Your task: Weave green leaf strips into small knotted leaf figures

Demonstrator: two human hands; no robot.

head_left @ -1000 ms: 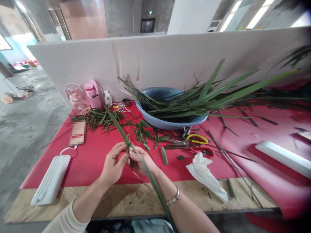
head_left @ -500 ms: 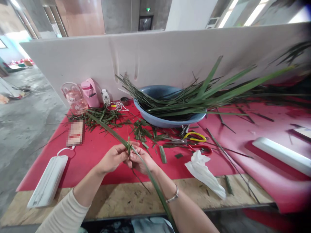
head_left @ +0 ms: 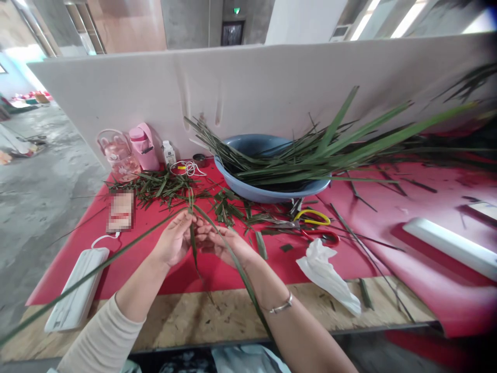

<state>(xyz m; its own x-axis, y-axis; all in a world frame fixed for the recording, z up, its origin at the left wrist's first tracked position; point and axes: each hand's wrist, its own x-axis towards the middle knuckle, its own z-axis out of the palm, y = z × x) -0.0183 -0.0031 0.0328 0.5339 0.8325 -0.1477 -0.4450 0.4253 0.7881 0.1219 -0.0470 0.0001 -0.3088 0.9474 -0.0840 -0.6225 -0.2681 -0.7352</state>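
My left hand (head_left: 175,242) is closed, its thumb and fingers pinching a small knot of green leaf strips (head_left: 190,206) above the red-covered table. A thin loop sticks up from the knot. One long leaf strip (head_left: 97,269) runs from it to the lower left, over my left forearm. Another strip (head_left: 237,267) arches right and drops across my right wrist, while a shorter tail (head_left: 193,241) hangs between the hands. My right hand (head_left: 227,243) is beside the knot with loosely curled fingers somewhat apart; I see nothing gripped in them.
Behind the hands stands a blue basin (head_left: 267,196) of long leaves. Leaf scraps (head_left: 163,189) lie left of it, near pink bottles (head_left: 143,147). Yellow-handled scissors (head_left: 312,217) and a crumpled tissue (head_left: 328,277) are to the right. A white power bank-like box (head_left: 77,290) lies at left.
The knot has moved left and up with my left hand. One strip has swung from pointing up-left to lying down-left. My right hand's fingers have loosened from the knot.
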